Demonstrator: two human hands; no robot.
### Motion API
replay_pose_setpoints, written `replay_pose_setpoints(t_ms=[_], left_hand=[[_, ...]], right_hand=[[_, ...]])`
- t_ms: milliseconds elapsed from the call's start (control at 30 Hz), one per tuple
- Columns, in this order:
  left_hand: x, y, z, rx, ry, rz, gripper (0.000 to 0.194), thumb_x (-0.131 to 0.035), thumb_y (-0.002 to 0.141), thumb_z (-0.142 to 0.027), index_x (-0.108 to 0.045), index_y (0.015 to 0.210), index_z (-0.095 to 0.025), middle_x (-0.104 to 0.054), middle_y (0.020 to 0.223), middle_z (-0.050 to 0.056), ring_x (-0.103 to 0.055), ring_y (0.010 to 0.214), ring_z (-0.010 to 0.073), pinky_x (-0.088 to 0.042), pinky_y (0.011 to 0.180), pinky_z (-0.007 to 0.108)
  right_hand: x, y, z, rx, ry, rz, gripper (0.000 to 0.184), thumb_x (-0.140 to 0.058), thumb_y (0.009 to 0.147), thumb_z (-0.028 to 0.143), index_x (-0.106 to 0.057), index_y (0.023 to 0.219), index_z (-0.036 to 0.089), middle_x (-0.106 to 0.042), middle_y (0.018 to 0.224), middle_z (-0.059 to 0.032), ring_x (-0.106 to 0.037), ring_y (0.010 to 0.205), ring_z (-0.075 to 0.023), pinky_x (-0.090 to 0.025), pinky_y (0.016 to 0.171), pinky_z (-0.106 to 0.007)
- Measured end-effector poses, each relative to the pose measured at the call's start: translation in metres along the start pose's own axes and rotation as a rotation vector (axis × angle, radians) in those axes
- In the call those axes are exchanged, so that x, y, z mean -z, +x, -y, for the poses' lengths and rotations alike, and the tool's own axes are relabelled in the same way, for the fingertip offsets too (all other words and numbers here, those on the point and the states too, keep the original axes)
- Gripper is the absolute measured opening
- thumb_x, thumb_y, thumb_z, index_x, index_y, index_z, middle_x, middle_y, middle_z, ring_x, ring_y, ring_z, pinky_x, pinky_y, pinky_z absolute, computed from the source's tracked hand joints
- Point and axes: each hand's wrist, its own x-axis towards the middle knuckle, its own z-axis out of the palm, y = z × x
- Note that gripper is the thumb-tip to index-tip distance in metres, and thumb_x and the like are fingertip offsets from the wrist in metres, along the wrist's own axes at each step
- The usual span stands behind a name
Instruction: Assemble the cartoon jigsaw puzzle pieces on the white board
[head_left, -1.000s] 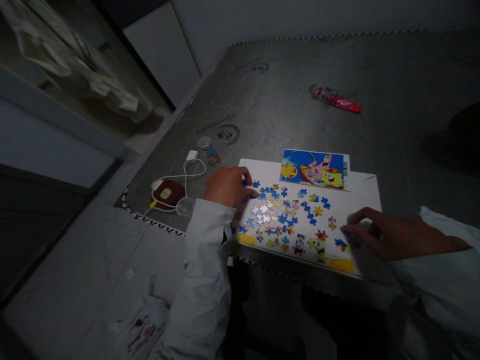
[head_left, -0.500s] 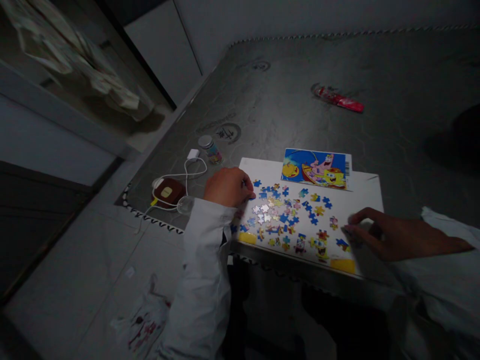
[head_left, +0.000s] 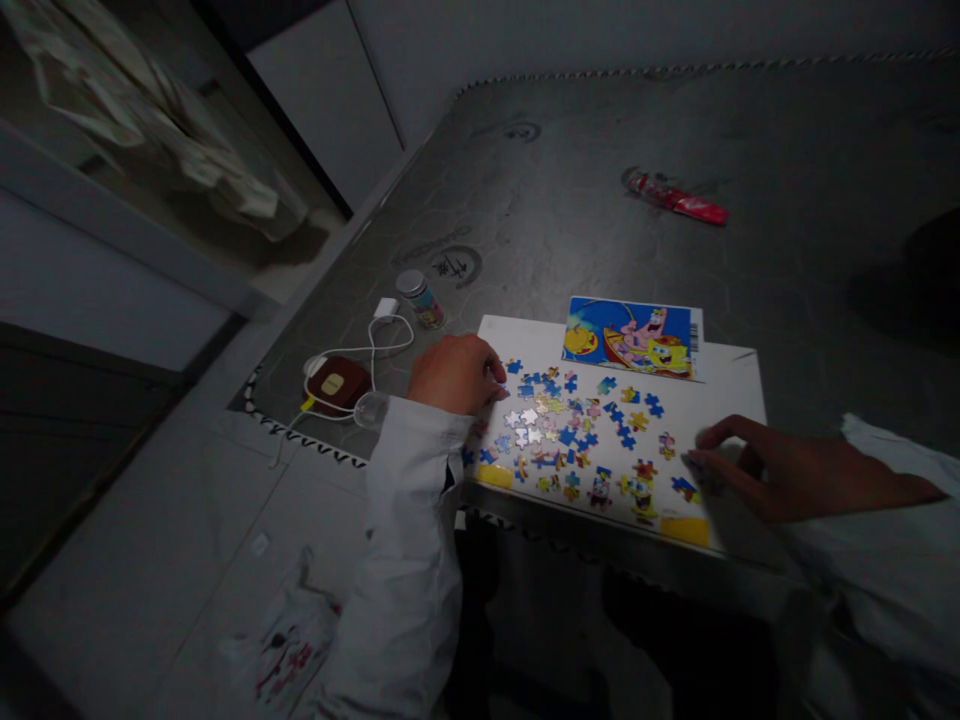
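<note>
My left hand (head_left: 456,374) is closed at the left edge of a white board (head_left: 724,400), its fingertips pinched on a small puzzle piece that they mostly hide. Loose jigsaw pieces (head_left: 566,437), mostly blue, yellow and pink, lie scattered over the board. Near the board's right edge rests my right hand (head_left: 784,468), thumb and forefinger slightly apart, with nothing visible between them. Closest to it are a pink-and-yellow piece (head_left: 667,445) and a blue piece (head_left: 684,488). A cartoon picture card (head_left: 630,338) lies across the board's back edge. Joined pieces (head_left: 641,492) show a yellow cartoon figure at the front.
Left of the board stands a small jar (head_left: 421,299) with a metal lid. A white cable (head_left: 373,345) winds over a brown case (head_left: 339,384) near the table's left edge. Farther back lies a red wrapper (head_left: 679,198). A printed plastic bag (head_left: 292,640) is on the floor.
The fingertips of my left hand have shifted very slightly, and less blue shows beneath them. My right hand and the scattered pieces stay in place.
</note>
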Motion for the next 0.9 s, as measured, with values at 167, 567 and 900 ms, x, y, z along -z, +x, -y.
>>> replay_pose_setpoints(t_ms=[167, 567, 900], left_hand=[[-0.001, 0.0, 0.004, 0.031, 0.008, -0.031, 0.028, -0.099, 0.085, -0.031, -0.094, 0.113, -0.029, -0.089, 0.114, 0.006, -0.081, 0.111, 0.0302, -0.06, 0.095, 0.04], [-0.001, 0.002, 0.004, 0.004, 0.006, -0.018, 0.021, -0.094, 0.086, -0.026, -0.095, 0.107, -0.03, -0.09, 0.11, 0.006, -0.082, 0.105, 0.0307, -0.06, 0.093, 0.04], [-0.001, 0.005, 0.008, 0.049, 0.043, -0.009, 0.027, -0.093, 0.088, -0.032, -0.092, 0.114, -0.029, -0.088, 0.111, 0.008, -0.081, 0.101, 0.0317, -0.055, 0.084, 0.04]], right_hand=[[0.005, 0.0, 0.002, 0.01, 0.04, 0.062, 0.035, -0.045, 0.107, 0.044, -0.076, 0.115, 0.028, -0.086, 0.09, -0.01, -0.076, 0.069, -0.0296, -0.051, 0.067, -0.043], [0.003, 0.015, -0.007, -0.031, -0.014, 0.145, 0.035, -0.056, 0.106, 0.055, -0.077, 0.121, 0.031, -0.087, 0.092, -0.0057, -0.078, 0.074, -0.0304, -0.05, 0.067, -0.041], [0.008, 0.009, 0.003, -0.091, -0.07, 0.149, 0.038, -0.054, 0.108, 0.06, -0.077, 0.125, 0.034, -0.088, 0.1, -0.0062, -0.08, 0.087, -0.0334, -0.049, 0.067, -0.041]])
